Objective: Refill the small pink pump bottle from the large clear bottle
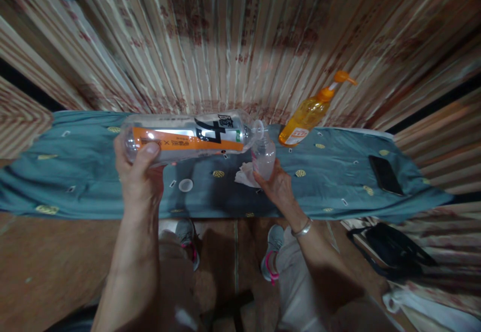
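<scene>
My left hand (141, 171) is wrapped round the base end of a large clear plastic bottle (180, 134) with an orange, black and silver label. This bottle lies nearly level in the air, its neck pointing right. Its mouth is right at the top of a small clear bottle (264, 156), which my right hand (276, 184) grips from the lower right. Whether liquid runs between the two cannot be made out. Behind the small bottle lies a crumpled white tissue (246, 174). A round white cap (185, 185) rests on the cloth below the large bottle.
An orange pump bottle (306, 119) of yellow liquid stands at the back right of the teal patterned cloth (86, 171). A black phone (386, 175) lies at the right. Pleated curtains (233, 46) hang behind. A black bag (394, 246) is at the lower right.
</scene>
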